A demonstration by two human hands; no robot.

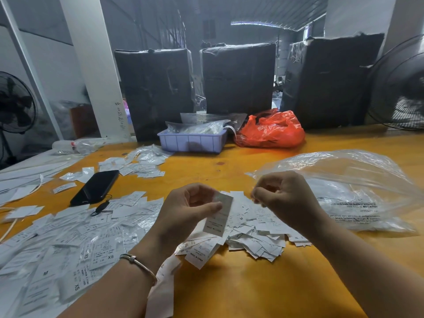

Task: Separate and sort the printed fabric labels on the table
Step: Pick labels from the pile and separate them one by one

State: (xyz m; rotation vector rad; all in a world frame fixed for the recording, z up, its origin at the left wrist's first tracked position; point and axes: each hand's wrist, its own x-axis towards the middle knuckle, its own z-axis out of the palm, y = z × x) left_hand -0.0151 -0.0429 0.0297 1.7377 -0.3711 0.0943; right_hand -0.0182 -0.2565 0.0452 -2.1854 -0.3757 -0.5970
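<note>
My left hand holds one label above the label heap in front of me. Spread labels lie to my left, phone behind them. Plastic bag lies right of my right hand. Tray sits farther back on the table, with a knotted bag to its right and boxes behind.

table: orange-yellow top | back: three black-wrapped blocks (standing side by side) | left: white pillar | fans at both edges | light: dim, grey
</note>
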